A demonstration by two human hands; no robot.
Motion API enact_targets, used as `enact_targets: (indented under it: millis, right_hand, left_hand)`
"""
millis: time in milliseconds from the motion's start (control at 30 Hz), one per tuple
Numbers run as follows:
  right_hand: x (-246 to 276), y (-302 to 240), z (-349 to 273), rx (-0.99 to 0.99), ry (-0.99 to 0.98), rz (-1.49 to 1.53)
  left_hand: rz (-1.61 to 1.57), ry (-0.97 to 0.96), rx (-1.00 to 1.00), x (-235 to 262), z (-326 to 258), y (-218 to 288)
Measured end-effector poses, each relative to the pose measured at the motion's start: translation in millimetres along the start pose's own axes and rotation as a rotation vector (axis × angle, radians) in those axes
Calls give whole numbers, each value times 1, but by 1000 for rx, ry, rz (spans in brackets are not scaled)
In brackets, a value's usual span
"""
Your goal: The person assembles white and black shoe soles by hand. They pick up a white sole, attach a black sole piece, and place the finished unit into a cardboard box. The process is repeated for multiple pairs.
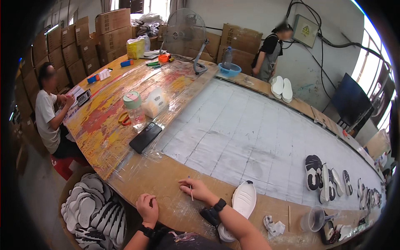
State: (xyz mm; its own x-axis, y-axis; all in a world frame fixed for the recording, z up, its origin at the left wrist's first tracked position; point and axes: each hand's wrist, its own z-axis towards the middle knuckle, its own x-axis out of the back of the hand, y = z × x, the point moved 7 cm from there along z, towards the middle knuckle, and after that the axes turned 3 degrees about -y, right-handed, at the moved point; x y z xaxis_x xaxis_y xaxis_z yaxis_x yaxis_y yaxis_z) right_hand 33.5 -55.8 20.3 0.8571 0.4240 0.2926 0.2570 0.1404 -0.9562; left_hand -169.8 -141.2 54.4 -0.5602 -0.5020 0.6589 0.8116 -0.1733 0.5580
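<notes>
Here, right hand (196, 189) pinches a thin stick (191, 191) left of the white sole (243, 200).
Left hand (146, 208) rests fisted, further left on the worktop (166, 179); seemingly between soles, next bringing stick to sole.

Wooden table (166, 183), matt brown, worn; left part paint-stained under glossy crinkled plastic film (125, 100). Grey centre sheet (250, 129) matt, scuffed. Thin stick (191, 191) in right hand (199, 190) looks wooden. White sole (243, 200) at near edge smooth, matt rubbery. Black phone (145, 137) glossy. Crumpled cloth rag (273, 227).
</notes>
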Motion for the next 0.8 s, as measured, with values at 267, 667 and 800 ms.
enact_targets:
  millis: [267,667,800]
  right_hand:
    - [-1,-5,-3,-7,24,53]
    - [5,-3,-3,-43,198,160]
    - [8,-7,-3,-76,196,108]
  left_hand:
    - [6,-13,-3,-3,-3,-5]
    - [-58,0,-22,-4,-6,-5]
    - [-32,27,-62,0,-5,-2]
